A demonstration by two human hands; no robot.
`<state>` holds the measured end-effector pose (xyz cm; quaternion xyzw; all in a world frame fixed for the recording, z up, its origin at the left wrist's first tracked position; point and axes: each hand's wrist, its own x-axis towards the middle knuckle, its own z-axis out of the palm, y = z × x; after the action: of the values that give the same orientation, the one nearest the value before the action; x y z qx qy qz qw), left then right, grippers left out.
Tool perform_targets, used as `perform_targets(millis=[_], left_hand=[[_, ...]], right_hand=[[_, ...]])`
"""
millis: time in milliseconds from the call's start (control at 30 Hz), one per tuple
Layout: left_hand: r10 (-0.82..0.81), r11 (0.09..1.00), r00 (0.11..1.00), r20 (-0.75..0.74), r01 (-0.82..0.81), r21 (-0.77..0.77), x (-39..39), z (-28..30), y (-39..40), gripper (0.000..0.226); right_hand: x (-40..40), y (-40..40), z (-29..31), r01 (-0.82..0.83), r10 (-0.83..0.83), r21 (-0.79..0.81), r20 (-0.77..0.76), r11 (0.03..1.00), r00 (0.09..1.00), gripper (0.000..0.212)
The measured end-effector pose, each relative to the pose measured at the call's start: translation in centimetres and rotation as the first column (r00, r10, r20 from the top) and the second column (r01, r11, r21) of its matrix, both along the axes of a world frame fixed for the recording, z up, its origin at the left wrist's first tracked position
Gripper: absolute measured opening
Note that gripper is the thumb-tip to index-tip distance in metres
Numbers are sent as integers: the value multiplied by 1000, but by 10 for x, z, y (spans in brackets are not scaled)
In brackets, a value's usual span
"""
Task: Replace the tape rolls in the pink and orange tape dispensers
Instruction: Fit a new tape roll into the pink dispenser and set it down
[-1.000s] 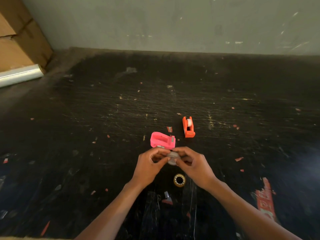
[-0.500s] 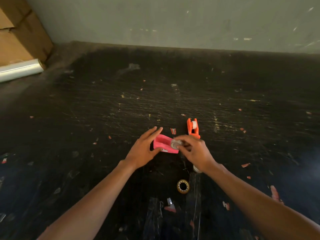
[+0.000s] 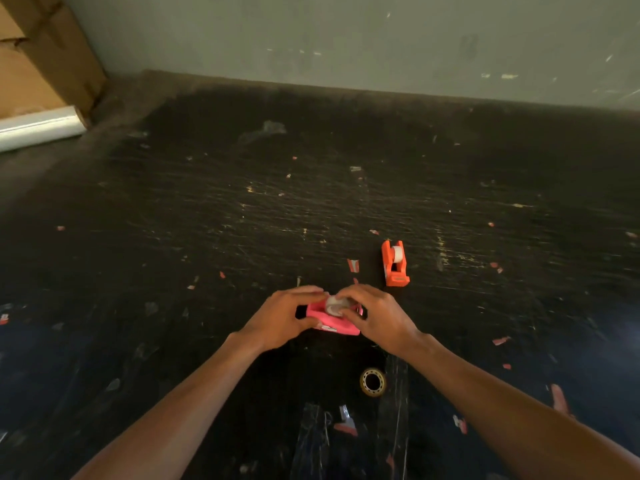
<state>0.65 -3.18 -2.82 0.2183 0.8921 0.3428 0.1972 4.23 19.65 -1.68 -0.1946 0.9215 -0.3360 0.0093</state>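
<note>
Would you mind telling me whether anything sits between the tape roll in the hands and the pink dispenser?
Nothing visible does: both hands, left hand and right hand, hold the tape roll right at the pink dispenser.

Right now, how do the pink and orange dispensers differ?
The pink dispenser is gripped between both hands, left and right, with a roll at its top; the orange dispenser stands untouched, farther off, roll already seated. Pink looks wider. Both rest on the dark table.

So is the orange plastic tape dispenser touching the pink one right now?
Apart. The head view shows bare black tabletop between the orange tape dispenser and the pink plastic tape dispenser held by both hands.
</note>
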Motion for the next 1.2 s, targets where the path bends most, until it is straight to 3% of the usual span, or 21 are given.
perform_targets(millis=[267, 600, 1200], left_hand=[[27, 999, 998, -50, -26, 26, 27, -5, -12, 56], [58, 997, 995, -84, -53, 62, 38, -16, -14, 59], [97, 992, 992, -82, -90, 83, 42, -19, -13, 63]], right_hand=[[19, -14, -3, -117, 123, 73, -99, 991, 987, 30], [20, -14, -7, -121, 133, 95, -135, 988, 982, 31], [25, -18, -15, -31, 30, -4, -65, 1000, 997, 32]])
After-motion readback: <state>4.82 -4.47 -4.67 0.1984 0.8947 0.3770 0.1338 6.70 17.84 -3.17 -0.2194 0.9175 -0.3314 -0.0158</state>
